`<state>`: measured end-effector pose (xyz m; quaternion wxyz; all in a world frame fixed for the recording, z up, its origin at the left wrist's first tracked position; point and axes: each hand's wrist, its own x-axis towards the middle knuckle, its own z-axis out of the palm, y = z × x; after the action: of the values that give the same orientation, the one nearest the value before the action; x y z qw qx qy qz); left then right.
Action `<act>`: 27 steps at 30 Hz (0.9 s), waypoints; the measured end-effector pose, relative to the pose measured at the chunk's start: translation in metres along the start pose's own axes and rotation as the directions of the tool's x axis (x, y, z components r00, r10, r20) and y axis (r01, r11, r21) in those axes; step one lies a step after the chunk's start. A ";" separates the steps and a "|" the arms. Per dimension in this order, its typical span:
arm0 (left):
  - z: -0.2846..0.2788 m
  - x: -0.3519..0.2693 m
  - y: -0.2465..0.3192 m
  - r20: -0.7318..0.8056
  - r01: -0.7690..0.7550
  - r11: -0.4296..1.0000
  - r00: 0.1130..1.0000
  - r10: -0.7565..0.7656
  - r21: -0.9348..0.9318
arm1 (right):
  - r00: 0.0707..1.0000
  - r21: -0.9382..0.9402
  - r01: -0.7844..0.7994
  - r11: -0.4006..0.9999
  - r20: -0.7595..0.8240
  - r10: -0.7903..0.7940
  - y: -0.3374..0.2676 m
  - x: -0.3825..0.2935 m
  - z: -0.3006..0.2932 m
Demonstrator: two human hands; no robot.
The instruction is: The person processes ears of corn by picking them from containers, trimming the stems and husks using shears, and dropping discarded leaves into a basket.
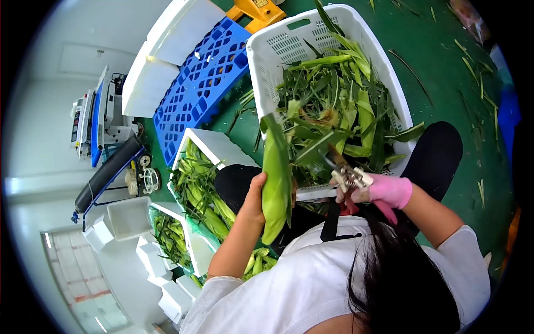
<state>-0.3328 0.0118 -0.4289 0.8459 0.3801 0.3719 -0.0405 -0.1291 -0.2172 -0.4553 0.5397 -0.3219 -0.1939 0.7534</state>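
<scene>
My bare left hand (253, 198) holds an ear of corn in its green husk (275, 179) upright, near the close left corner of a white plastic basket (400, 98). My right hand (377, 194), in a pink glove, grips pruning shears (348, 173) with red handles at the basket's near edge. The shears' blades point up and left over the basket. Cut green husks and leaves (338, 100) lie heaped in the basket. My left fingertips are partly hidden behind the ear.
Foam boxes (204, 146) of husked-in corn (200, 196) stand at my left. Beyond are a blue plastic pallet (208, 75), white foam blocks (150, 79) and a yellow pallet jack (260, 12). Leaf scraps (469, 69) lie on the green floor at right.
</scene>
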 end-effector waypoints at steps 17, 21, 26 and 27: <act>-0.005 0.014 -0.019 0.486 0.079 0.992 0.874 -0.019 -0.103 | 0.942 -0.023 0.245 0.969 -0.232 -0.244 -0.006 0.021 0.019; -0.024 0.016 -0.023 0.475 0.105 0.978 0.880 -0.008 -0.178 | 0.995 -0.071 0.097 0.993 0.041 -0.095 -0.007 0.015 0.017; -0.016 0.012 -0.012 0.424 0.330 0.942 0.863 -0.274 -0.061 | 0.990 -0.271 0.127 0.954 0.087 -0.107 -0.014 0.036 0.010; -0.016 0.012 -0.012 0.461 0.384 0.923 0.824 -0.329 -0.028 | 0.991 -0.274 0.123 0.954 0.087 -0.102 -0.019 0.038 0.012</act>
<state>-0.3379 0.0165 -0.4507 0.9069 0.2328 0.2334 -0.2622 -0.1323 -0.1748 -0.4453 0.5237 -0.3557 -0.3352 0.6978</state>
